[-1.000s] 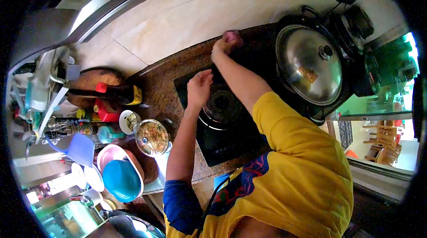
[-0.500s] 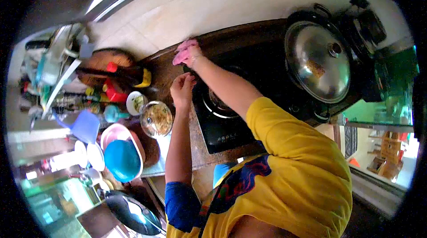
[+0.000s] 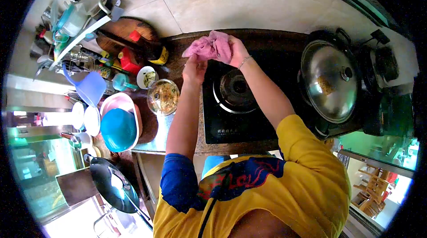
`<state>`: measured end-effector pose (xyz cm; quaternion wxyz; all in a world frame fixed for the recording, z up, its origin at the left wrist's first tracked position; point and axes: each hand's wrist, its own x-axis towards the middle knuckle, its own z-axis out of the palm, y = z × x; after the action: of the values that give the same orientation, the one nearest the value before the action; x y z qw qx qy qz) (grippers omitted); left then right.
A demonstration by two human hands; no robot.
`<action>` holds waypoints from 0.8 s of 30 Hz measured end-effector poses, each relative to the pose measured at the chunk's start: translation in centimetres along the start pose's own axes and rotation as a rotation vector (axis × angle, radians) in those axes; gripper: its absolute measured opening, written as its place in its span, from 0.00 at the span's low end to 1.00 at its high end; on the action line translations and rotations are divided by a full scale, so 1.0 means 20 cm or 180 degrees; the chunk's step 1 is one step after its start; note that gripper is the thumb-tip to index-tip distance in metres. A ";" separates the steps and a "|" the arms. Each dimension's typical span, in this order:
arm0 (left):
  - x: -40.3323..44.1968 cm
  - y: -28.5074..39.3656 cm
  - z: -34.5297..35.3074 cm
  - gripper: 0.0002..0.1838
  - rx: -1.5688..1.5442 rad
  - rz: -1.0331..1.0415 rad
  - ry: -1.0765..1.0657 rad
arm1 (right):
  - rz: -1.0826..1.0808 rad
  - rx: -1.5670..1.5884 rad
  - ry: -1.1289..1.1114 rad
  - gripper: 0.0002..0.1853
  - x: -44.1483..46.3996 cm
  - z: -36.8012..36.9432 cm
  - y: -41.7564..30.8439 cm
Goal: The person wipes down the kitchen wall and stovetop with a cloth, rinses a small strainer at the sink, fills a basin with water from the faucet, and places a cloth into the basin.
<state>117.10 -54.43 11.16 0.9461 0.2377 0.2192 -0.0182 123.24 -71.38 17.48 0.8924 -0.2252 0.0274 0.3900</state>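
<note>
On my screen, the left grip [image 3: 195,70] and right grip [image 3: 239,53] hold a crumpled pink cloth [image 3: 208,48]; if one slips, the cloth could flop onto the round black burner [image 3: 235,89] near them.

We are in a kitchen
Around us we see a speckled counter [image 3: 175,62] with a black hob [image 3: 232,119], a domed metal pan lid [image 3: 333,96], a covered glass dish [image 3: 164,96], a wooden board [image 3: 128,26], a black wok [image 3: 109,180] and a pale tiled wall [image 3: 244,7].
</note>
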 end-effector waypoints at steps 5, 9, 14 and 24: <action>0.04 -0.09 0.12 0.07 0.0794 0.0307 0.0169 | 0.0033 -0.1439 0.1252 0.15 -0.12 -0.30 -0.13; 0.16 -0.29 0.39 0.11 0.1326 0.0126 -0.0588 | -0.1452 -0.1693 0.1753 0.14 -0.19 -0.51 -0.36; 0.42 -0.59 0.68 0.10 0.0290 -0.0147 -0.0244 | -0.3223 -0.1836 0.2814 0.31 -0.12 -0.46 -0.52; 0.85 0.04 0.03 0.12 -0.1009 0.0287 0.0491 | -0.2472 -0.2484 0.4049 0.31 0.63 -0.30 -0.05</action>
<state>132.81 -52.73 4.71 0.9520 0.0958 0.2804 0.0773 133.44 -65.96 9.58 0.6357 -0.6880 0.3090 -0.1646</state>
